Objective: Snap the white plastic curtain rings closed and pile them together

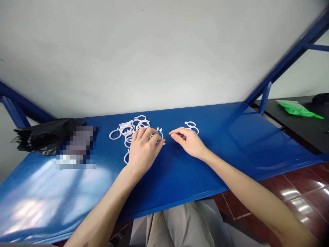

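Left hand [143, 148] fingers curled on white rings [128, 128] | right hand [189, 140] fingers loosely together (beside two rings [191, 126])

White wall [154, 51] behind blue table [231, 144]; red tiled floor [295, 192]; black table [303, 127] at right.

A glossy blue metal table [231, 151] stretches in front of me, set against a white wall. A heap of white plastic rings [127, 128] lies near its far edge, with a pair of white plastic rings [191, 126] just to the right. A crumpled black plastic bag [43, 137] sits at the left end. My hands rest on the tabletop.
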The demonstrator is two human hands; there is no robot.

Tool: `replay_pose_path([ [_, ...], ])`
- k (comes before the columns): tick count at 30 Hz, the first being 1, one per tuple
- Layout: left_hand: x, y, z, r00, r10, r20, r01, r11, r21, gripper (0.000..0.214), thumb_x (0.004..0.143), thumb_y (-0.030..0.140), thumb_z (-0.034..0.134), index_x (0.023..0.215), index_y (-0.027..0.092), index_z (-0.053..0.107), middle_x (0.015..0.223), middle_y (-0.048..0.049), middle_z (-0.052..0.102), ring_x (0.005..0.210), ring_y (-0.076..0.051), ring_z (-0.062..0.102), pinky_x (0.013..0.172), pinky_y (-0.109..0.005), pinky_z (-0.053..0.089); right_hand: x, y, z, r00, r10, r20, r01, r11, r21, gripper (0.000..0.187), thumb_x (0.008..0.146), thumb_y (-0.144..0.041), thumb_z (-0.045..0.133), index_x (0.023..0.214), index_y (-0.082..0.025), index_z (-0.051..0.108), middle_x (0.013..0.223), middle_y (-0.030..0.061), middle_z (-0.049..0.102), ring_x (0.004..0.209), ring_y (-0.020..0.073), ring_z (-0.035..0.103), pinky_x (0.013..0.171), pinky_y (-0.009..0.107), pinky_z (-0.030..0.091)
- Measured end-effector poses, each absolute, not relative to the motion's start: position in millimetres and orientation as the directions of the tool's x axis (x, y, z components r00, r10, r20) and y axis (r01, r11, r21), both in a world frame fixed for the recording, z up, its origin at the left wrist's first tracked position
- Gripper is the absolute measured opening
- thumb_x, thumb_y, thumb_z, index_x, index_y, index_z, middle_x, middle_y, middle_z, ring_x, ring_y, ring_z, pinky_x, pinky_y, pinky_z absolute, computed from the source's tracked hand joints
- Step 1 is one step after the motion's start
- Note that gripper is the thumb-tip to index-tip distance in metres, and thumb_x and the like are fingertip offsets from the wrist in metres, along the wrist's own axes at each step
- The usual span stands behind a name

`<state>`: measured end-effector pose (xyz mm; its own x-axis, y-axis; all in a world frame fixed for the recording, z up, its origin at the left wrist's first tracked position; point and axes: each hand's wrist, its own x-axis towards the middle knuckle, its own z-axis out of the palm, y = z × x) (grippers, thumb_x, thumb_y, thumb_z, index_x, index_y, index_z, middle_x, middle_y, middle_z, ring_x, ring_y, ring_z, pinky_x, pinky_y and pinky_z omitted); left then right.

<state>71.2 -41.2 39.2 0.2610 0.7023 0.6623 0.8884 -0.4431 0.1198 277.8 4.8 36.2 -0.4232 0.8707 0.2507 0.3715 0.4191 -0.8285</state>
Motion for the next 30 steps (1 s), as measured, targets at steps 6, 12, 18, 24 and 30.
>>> replay_pose_path([
  [6,83,-50,43,0.371,0.577,0.728,0.806,-0.59,0.057,0.011,0.093,0.032,0.068,0.086,0.024,0.07,0.1,-0.0064,0.07,0.091,-0.023,0.057,0.081,-0.039,0.045,264,-10,32,-0.473,0.872,0.124,0.14,0.213,-0.967,0.032,0.097,-0.051,0.059,0.092,-0.021,0.067,0.08,-0.001,0.067,0.068,0.0137,0.062,0.063,0.026,0.05],
  [12,88,-49,42,0.166,0.732,0.661,0.796,-0.495,0.348,0.015,0.098,0.031,0.059,0.106,0.021,0.066,0.105,-0.0089,0.072,0.094,-0.023,0.065,0.088,-0.04,0.051,268,-7,38,-0.403,0.895,0.193,0.227,0.302,-0.926,0.034,0.096,-0.052,0.06,0.084,-0.021,0.069,0.074,-0.0006,0.065,0.067,0.0142,0.06,0.064,0.028,0.049],
  [18,86,-49,49,0.015,0.923,0.384,0.582,-0.32,0.748,0.013,0.095,0.029,0.063,0.107,0.025,0.065,0.093,-0.0006,0.078,0.085,-0.018,0.071,0.079,-0.031,0.054,271,0,33,-0.342,0.935,0.098,-0.017,0.098,-0.995,0.037,0.081,-0.054,0.078,0.097,-0.021,0.071,0.08,0.0012,0.071,0.066,0.0141,0.063,0.059,0.028,0.053],
  [24,90,-49,52,0.023,0.965,0.263,0.457,-0.244,0.855,0.012,0.097,0.029,0.056,0.102,0.024,0.065,0.092,-0.0008,0.079,0.085,-0.018,0.074,0.08,-0.031,0.055,269,-2,33,-0.371,0.923,0.101,-0.058,0.085,-0.995,0.035,0.076,-0.052,0.084,0.082,-0.02,0.069,0.073,-0.0005,0.07,0.059,0.0108,0.059,0.056,0.025,0.05],
  [30,89,-52,49,0.097,0.955,0.279,0.49,-0.29,0.822,0.007,0.098,0.027,0.053,0.097,0.025,0.06,0.085,0.002,0.078,0.082,-0.016,0.075,0.074,-0.026,0.053,270,-3,33,-0.391,0.914,0.106,0.02,0.124,-0.992,0.037,0.076,-0.055,0.083,0.082,-0.02,0.071,0.072,-0.0006,0.069,0.057,0.0115,0.056,0.055,0.027,0.048],
])
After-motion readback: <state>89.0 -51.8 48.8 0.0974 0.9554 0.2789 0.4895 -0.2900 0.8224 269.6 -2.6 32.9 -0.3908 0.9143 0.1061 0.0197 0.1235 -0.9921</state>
